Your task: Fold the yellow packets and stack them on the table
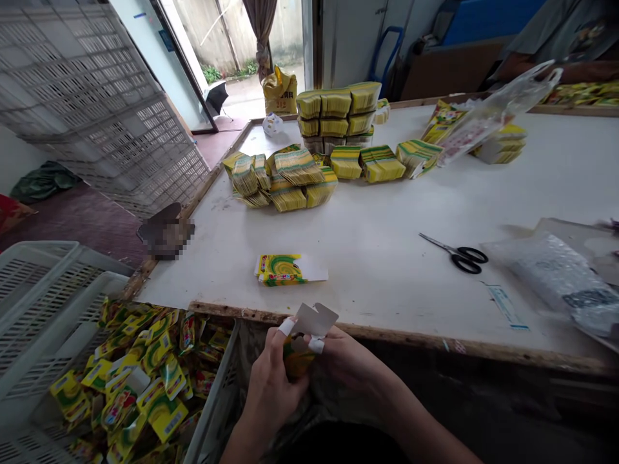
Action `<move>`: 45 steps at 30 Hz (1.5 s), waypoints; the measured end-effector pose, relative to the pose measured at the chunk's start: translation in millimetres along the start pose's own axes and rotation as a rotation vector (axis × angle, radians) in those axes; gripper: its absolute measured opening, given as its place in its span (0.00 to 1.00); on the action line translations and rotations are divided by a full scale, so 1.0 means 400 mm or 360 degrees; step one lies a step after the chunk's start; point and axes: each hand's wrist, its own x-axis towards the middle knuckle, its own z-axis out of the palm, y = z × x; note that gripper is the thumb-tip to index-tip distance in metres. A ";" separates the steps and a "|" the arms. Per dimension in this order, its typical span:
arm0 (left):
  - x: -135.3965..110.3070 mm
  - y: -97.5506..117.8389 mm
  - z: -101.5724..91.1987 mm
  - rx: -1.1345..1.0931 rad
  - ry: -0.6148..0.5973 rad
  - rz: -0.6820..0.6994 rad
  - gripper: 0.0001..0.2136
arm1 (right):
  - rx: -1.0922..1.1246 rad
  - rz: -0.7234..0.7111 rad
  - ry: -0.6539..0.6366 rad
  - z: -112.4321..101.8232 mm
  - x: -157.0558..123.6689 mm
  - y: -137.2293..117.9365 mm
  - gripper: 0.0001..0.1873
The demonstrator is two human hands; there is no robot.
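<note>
My left hand [271, 380] and my right hand [345, 364] are both closed around a small yellow and green carton [309, 332], held below the table's front edge. Its grey-white flaps stick up open between my fingers. White tape wraps a fingertip of each hand. Just beyond, on the white table [387, 258], a similar carton [285, 269] lies flat on its side with one flap open.
Several bundles of flat yellow-green cartons [290, 177] and a taller stack [336, 113] sit at the table's far side. Black-handled scissors [457, 252] lie to the right, beside a plastic bag [565, 280]. A white crate [97, 361] at lower left holds several folded cartons.
</note>
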 end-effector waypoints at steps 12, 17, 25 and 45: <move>0.000 0.033 -0.011 -0.0014 -0.0110 0.0003 0.26 | -0.0743 -0.0288 0.0141 -0.003 -0.016 0.020 0.23; -0.001 0.026 -0.001 -0.0287 -0.0253 -0.0105 0.33 | -0.1579 -0.0656 0.0100 0.013 -0.041 0.033 0.27; 0.002 0.017 -0.010 -0.0094 0.0010 -0.0129 0.31 | -0.1836 -0.0925 0.0108 -0.032 -0.029 0.055 0.34; 0.036 0.007 -0.091 0.0123 0.0014 0.0047 0.24 | -0.2002 -0.0679 -0.0293 -0.054 -0.004 -0.079 0.12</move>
